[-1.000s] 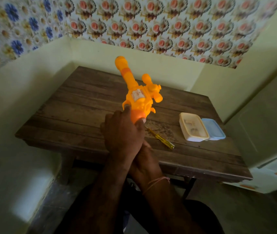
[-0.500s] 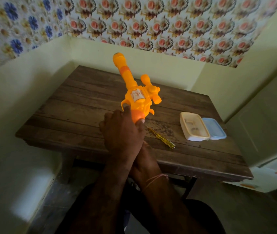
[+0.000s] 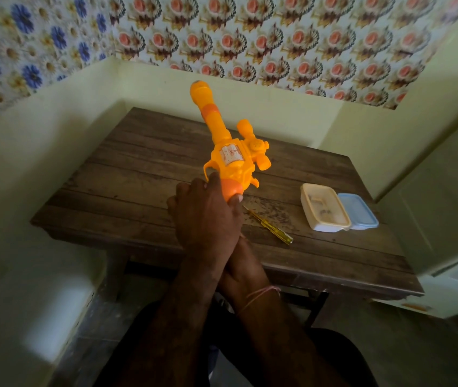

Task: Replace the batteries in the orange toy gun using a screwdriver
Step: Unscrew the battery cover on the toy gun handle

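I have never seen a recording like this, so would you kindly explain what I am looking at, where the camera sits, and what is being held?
There is no machine here: a person wears a camera on the head, looking down at their own two hands. The left hand grips the handle of an orange toy gun, raised above a wooden table. The right hand sits beneath the left, mostly hidden, so what it grips is unclear. On the table lie a yellow screwdriver, an open white box and, touching it, a blue lid.
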